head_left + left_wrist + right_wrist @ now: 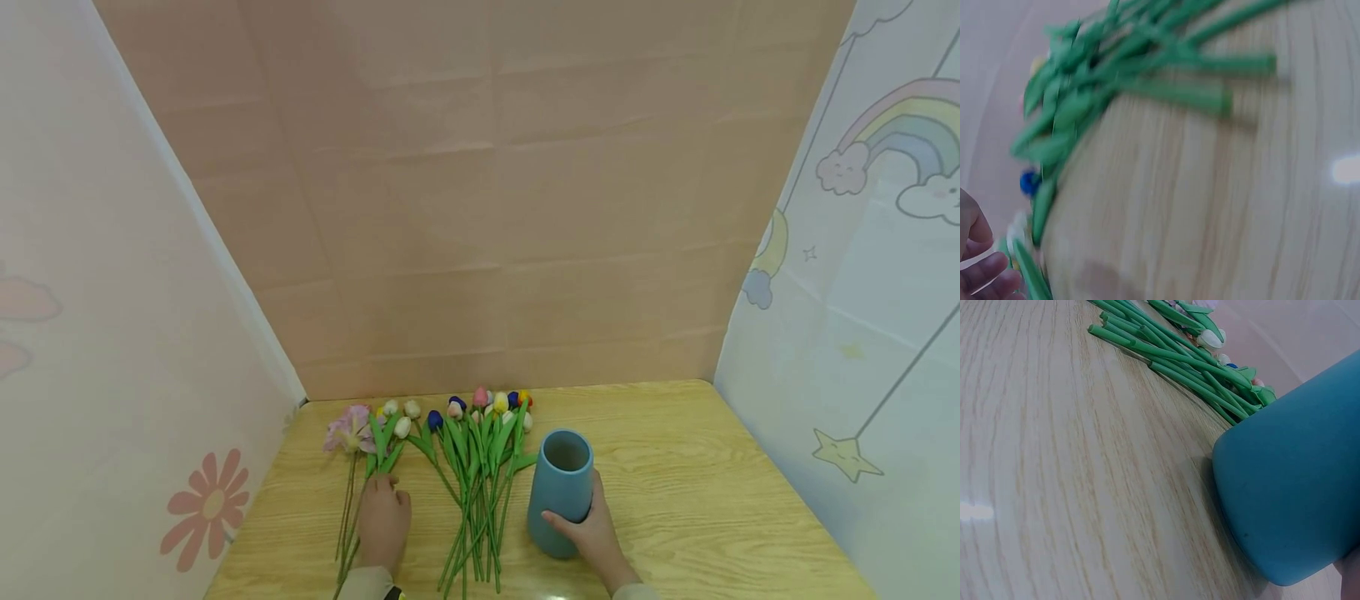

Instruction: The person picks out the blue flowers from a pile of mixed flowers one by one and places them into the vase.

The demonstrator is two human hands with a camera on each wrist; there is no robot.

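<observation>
A tall blue vase (pixel 558 504) stands upright on the wooden table, its mouth facing up, with no flowers in it. My right hand (pixel 597 537) grips its right side, thumb across the front; the far fingers are hidden behind it. At the left, my left hand (pixel 383 523) is over the stems of a small bunch with white tulips (pixel 402 427) and a lilac ruffled flower (pixel 351 428). In the left wrist view its fingers (pixel 988 272) are loosely bent beside a green leaf, thumb apart from them, with nothing visibly held.
Between the hands lies a larger bunch of artificial tulips (pixel 480 454) in blue, pink, yellow and white, stems toward me. The wooden table (pixel 690 500) extends to the right of the vase. A brown paper backdrop (pixel 495 208) and patterned side walls enclose it.
</observation>
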